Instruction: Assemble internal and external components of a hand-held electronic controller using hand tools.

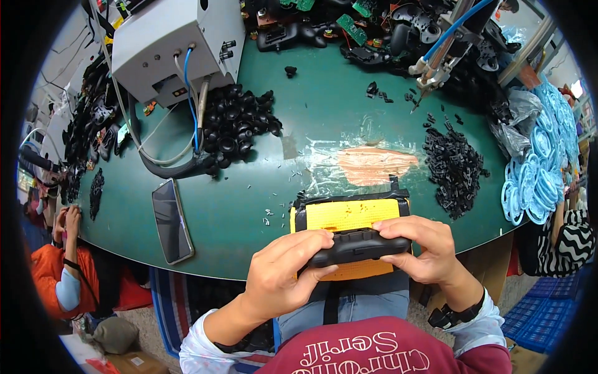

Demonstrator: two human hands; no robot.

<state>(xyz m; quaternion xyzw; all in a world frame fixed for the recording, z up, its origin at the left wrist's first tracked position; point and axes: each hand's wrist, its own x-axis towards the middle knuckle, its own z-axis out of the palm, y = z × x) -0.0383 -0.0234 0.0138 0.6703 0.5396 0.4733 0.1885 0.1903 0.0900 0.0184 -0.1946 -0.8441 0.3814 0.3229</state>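
Observation:
A black game controller shell (356, 248) is held level between my two hands, its long edge turned toward me. My left hand (279, 268) pinches its left end, thumb below and fingers on top. At the right end, my right hand (427, 248) grips it the same way. Just behind and under the shell lies a yellow textured pad (352, 214) on a black holder at the table's near edge. My fingers cover both ends of the shell.
A green table (249, 199) holds a phone (172, 221), a pile of black caps (233, 121), small black parts (453, 171) and light-blue rings (539, 156). A grey machine (177, 50) stands back left. A screwdriver tool (430, 78) hangs back right near controller parts (414, 31). Another person (65, 274) sits left.

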